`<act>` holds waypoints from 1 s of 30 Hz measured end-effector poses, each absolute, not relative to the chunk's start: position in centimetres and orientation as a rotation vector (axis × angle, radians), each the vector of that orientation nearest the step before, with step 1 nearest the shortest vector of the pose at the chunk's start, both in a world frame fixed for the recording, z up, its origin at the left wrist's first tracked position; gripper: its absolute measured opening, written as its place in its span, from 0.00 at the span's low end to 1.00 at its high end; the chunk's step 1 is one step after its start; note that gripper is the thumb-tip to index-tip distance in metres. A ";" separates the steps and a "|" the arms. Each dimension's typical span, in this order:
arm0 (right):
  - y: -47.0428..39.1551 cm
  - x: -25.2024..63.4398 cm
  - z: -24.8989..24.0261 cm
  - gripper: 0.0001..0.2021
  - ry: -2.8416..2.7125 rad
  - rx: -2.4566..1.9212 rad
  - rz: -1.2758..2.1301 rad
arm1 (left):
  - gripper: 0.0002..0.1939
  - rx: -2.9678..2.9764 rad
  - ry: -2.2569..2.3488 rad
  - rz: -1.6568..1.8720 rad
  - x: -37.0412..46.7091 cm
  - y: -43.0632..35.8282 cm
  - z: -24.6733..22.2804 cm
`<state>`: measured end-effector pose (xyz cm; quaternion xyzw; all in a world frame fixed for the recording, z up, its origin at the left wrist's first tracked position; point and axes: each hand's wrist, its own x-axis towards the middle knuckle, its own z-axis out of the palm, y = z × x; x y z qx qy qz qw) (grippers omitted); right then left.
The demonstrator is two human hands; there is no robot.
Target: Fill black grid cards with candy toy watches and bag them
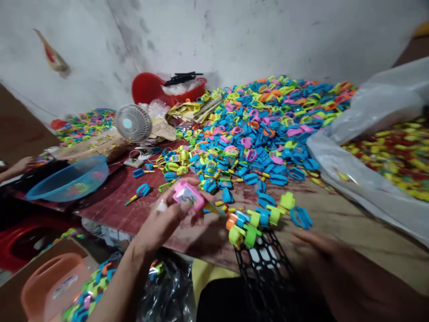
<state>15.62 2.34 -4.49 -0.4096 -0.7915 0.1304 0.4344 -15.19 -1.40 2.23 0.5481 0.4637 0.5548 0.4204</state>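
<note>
A pink plastic toy watch [189, 197] with a picture on its face is gripped in my left hand [170, 212], over the table's front part. A thin yellow piece reaches rightward from beside it. My right hand [321, 250] is smeared by motion at the lower right, so its fingers are unclear. Nearest to it is a blue toy watch band [300, 218]. Between the hands, several yellow, blue, green and orange toy pieces [251, 223] sit at the end of a black plastic lattice [263, 259] by the table edge.
A large heap of coloured toy pieces [254, 129] covers the back of the table [103, 205]. On the left are a fan [134, 123], a blue basin [72, 179] and another person's hand [22, 166]. A white sack [362, 165] of small yellow and red parts stands right.
</note>
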 end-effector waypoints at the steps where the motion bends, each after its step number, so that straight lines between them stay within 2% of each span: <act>1: 1.3 14.5 -2.8 0.12 -2.029 -0.930 0.283 | 0.25 1.345 1.043 1.312 -13.6 -2.4 2.5; 4: -0.8 12.4 0.2 0.14 -2.158 -0.769 0.527 | 0.22 1.486 0.980 1.048 -10.3 -4.2 2.8; 7: -1.8 12.8 0.5 0.11 -2.245 -0.773 1.092 | 0.19 1.728 0.924 0.854 -9.5 -4.7 2.0; 10: -2.3 14.2 -0.3 0.08 -2.240 -0.712 1.709 | 0.32 1.750 0.858 0.639 -9.9 -5.0 0.6; 12: -2.3 14.9 -1.2 0.05 -2.138 -0.758 1.915 | 0.39 1.697 0.884 0.604 -10.1 -5.0 0.4; 14: -1.7 15.2 -2.5 0.06 -1.970 -0.919 1.854 | 0.33 1.670 0.982 0.752 -10.1 -4.5 0.8; 17: 0.1 14.8 -5.3 0.09 -1.733 -1.107 1.450 | 0.20 1.845 1.342 1.087 -9.7 -2.5 1.5; 19: 1.6 14.1 -7.3 0.11 -1.637 -1.155 1.228 | 0.21 2.109 1.524 1.119 -9.2 -0.8 1.2; 24: 3.6 12.4 -10.5 0.08 -1.688 -1.138 0.909 | 0.31 2.373 1.498 0.818 -8.0 1.8 -1.6; 30: 4.0 11.8 -10.9 0.06 -1.870 -1.073 0.626 | 0.28 2.289 1.484 0.737 -8.1 1.6 -2.5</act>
